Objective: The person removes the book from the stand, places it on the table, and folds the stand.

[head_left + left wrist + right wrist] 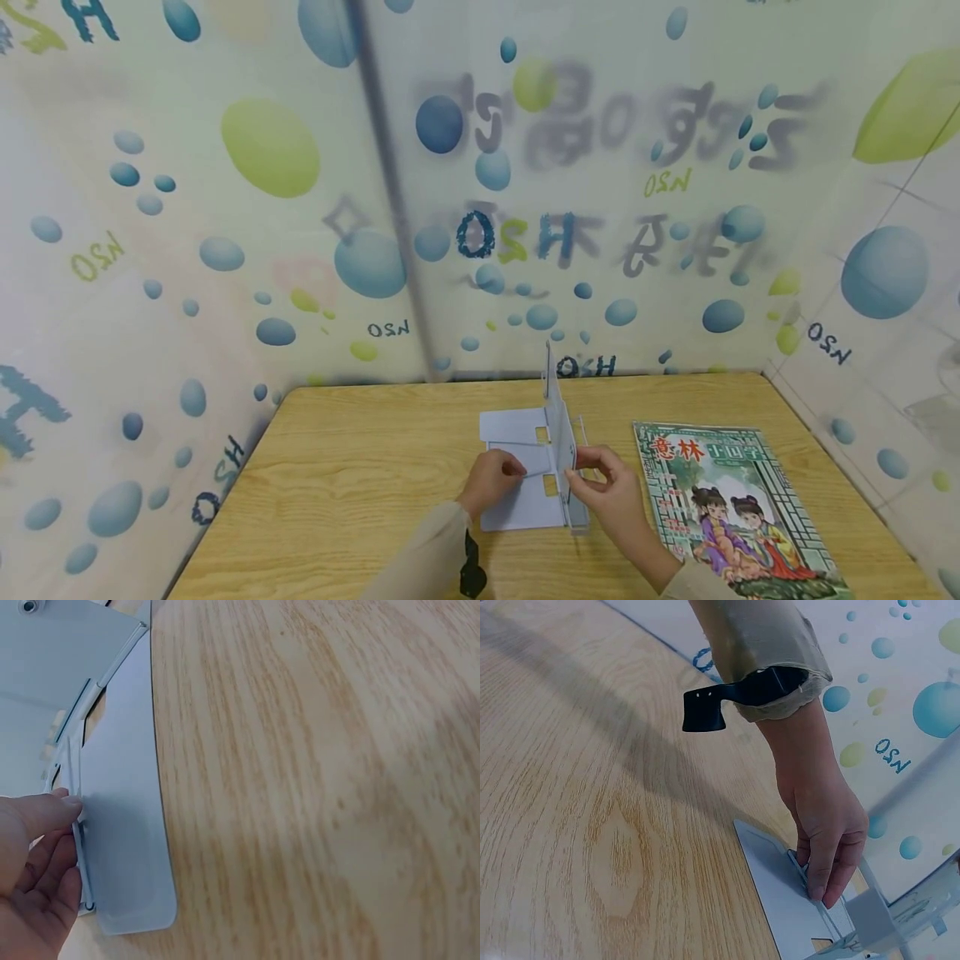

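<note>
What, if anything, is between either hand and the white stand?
Nothing visible. The left hand pinches the white stand at its flat base, and the right hand holds the upright panel. The magazine lies to the right, not in between.

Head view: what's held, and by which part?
The folding stand: the left hand pinches its thin prop; the right hand grips its upright panel, apparently at the edge nearest the person.
</note>
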Action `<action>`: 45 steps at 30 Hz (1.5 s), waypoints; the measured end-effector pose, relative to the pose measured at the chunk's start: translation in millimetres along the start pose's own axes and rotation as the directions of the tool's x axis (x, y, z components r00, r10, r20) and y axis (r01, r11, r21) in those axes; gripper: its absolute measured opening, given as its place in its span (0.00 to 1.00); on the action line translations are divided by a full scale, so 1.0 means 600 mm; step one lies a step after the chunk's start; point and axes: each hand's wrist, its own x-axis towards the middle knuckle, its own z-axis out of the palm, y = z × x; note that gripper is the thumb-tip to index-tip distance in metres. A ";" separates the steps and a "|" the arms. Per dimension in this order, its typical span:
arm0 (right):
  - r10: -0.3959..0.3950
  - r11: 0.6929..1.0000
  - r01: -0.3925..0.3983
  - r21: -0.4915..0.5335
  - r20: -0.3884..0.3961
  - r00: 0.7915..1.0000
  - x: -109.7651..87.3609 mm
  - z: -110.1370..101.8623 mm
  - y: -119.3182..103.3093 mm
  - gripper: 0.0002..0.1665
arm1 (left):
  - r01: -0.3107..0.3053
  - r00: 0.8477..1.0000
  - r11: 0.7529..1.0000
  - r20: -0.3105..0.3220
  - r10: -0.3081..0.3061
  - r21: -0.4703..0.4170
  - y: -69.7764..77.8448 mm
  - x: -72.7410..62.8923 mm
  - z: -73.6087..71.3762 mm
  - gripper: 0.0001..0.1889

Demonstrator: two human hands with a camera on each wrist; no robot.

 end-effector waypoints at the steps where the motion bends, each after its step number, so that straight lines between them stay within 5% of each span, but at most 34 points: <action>1: 0.001 1.000 -0.001 -0.002 0.000 1.000 0.000 0.000 0.000 0.14 | 0.000 1.000 1.000 0.003 0.000 0.000 0.001 0.000 -0.001 0.03; 18: -0.002 1.000 0.002 -0.004 0.000 1.000 0.000 0.002 0.004 0.13 | 0.009 0.999 1.000 0.042 -0.008 -0.005 0.027 0.010 -0.017 0.03; 28: -0.039 0.999 0.038 0.025 0.011 0.999 0.003 0.001 0.046 0.14 | -0.172 0.985 0.977 -0.017 0.171 -0.125 0.118 0.030 -0.083 0.06; 35: 0.007 1.000 -0.007 0.006 0.029 1.000 0.004 -0.001 0.050 0.14 | -0.186 0.983 0.960 -0.042 0.181 -0.211 0.184 0.030 -0.113 0.09; 45: -0.009 1.000 0.008 0.017 0.046 0.999 0.001 0.006 0.040 0.14 | -0.187 0.982 0.957 -0.029 0.185 -0.222 0.212 0.027 -0.126 0.07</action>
